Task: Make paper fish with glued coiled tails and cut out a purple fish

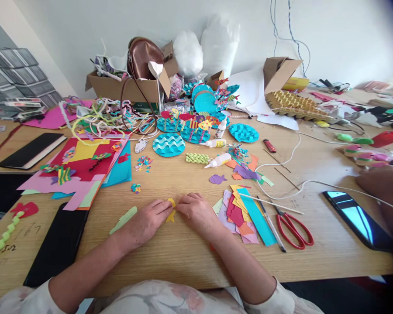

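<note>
Lying between left hand (148, 220) and right hand (196, 213), yellow paper cutout (170, 217) pinched by both.

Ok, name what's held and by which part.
The yellow cutout: left hand fingers lie over its middle, right hand fingertips at its far end; its forked near end is free. Exact pinch hidden.

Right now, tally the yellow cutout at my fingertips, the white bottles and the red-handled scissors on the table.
Yellow cutout: 1
White bottles: 3
Red-handled scissors: 1
Total: 5
</note>
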Motion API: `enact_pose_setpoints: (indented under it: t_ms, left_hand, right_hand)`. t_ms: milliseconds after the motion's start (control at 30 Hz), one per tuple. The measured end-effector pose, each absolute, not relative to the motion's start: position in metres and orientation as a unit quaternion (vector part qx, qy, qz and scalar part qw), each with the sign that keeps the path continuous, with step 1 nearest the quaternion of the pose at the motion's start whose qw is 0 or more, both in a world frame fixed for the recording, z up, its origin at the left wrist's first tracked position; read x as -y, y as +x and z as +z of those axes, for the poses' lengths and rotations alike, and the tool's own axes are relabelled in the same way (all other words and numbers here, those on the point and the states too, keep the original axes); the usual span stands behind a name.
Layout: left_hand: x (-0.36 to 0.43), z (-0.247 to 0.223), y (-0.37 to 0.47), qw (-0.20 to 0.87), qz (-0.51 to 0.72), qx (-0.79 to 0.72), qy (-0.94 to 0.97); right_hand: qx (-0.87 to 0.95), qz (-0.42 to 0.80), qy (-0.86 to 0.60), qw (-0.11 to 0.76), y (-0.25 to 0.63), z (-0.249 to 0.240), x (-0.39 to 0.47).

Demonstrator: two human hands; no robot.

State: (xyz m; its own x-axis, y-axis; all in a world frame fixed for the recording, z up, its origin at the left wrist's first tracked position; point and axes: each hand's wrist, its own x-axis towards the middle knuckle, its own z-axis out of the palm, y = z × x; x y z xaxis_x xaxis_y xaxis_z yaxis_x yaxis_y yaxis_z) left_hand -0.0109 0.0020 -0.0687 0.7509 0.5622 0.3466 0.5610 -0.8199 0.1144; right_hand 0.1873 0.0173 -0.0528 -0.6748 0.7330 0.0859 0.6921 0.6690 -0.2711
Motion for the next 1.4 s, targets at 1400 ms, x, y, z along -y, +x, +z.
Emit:
enact_pose_setpoints:
  t_ms: [1400]
  left_hand:
    - [-0.001,-0.068,-0.009,0.025,0.196,-0.289,0.937]
  right_hand:
    - [0.91,0.111,-0.393,0.068,0.187,-0.048,-0.017]
